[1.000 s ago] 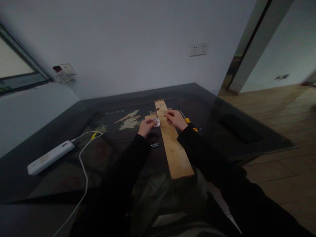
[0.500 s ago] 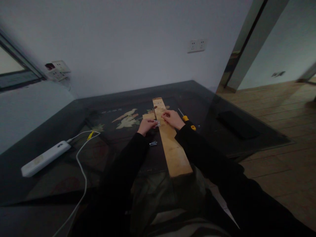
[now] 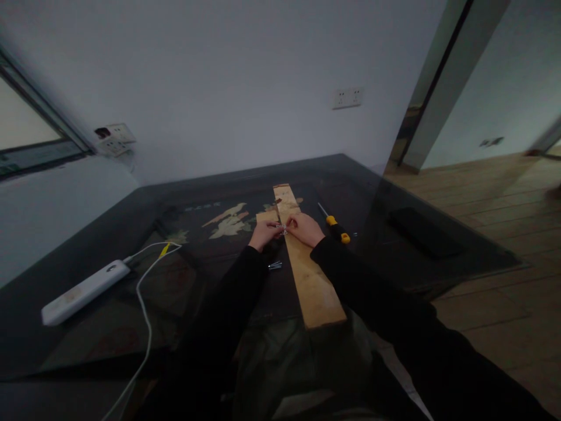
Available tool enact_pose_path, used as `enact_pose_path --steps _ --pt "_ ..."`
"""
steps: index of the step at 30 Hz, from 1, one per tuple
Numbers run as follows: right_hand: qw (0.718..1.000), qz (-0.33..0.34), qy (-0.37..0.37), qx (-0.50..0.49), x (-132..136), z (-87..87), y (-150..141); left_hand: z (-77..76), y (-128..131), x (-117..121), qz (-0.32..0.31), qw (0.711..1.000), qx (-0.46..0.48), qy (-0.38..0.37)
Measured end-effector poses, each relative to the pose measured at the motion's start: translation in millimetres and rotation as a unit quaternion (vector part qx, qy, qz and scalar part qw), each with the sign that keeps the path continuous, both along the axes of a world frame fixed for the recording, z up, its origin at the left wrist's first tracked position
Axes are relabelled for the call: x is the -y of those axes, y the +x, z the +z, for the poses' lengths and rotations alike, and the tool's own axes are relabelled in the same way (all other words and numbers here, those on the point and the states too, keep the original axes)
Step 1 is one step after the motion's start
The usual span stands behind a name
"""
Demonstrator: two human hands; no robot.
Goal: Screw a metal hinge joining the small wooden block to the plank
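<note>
My left hand (image 3: 265, 234) is closed on a small silver metal hinge (image 3: 284, 231) with holes, at the left edge of a long wooden board (image 3: 309, 275). My right hand (image 3: 305, 229) is over the board, thumb and forefinger pinched right beside the hinge. Whatever is between those fingertips is too small to make out. A shorter piece of wood (image 3: 266, 216) lies against the board's left side, just beyond my left hand. Several screws (image 3: 275, 266) rest on the dark table near my left wrist. To the right lies a screwdriver (image 3: 336, 228) with a yellow and black handle.
A white power strip (image 3: 85, 292) with a white cable (image 3: 148, 318) lies on the left of the dark glossy table (image 3: 210, 260). A flat black object (image 3: 423, 232) is at the right. Tiny metal bits (image 3: 355, 234) sit by the screwdriver. A wall stands behind.
My right hand has moved down and left from above the board to the hinge. My left hand keeps hold of the hinge, which now looks tilted. The whole view has shifted slightly.
</note>
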State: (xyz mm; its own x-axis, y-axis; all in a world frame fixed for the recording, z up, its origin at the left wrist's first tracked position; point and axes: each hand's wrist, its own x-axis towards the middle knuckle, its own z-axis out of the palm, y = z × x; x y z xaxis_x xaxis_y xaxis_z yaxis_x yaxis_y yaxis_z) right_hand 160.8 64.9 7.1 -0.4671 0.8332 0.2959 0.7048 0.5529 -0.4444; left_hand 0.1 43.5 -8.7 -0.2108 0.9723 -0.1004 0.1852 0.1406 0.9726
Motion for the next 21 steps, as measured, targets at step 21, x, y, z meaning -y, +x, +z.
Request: enact_pose_path --steps 21 --pt "0.989 0.133 -0.038 -0.046 18 24.9 -3 -5.5 -3 -7 -0.005 0.996 -0.083 0.015"
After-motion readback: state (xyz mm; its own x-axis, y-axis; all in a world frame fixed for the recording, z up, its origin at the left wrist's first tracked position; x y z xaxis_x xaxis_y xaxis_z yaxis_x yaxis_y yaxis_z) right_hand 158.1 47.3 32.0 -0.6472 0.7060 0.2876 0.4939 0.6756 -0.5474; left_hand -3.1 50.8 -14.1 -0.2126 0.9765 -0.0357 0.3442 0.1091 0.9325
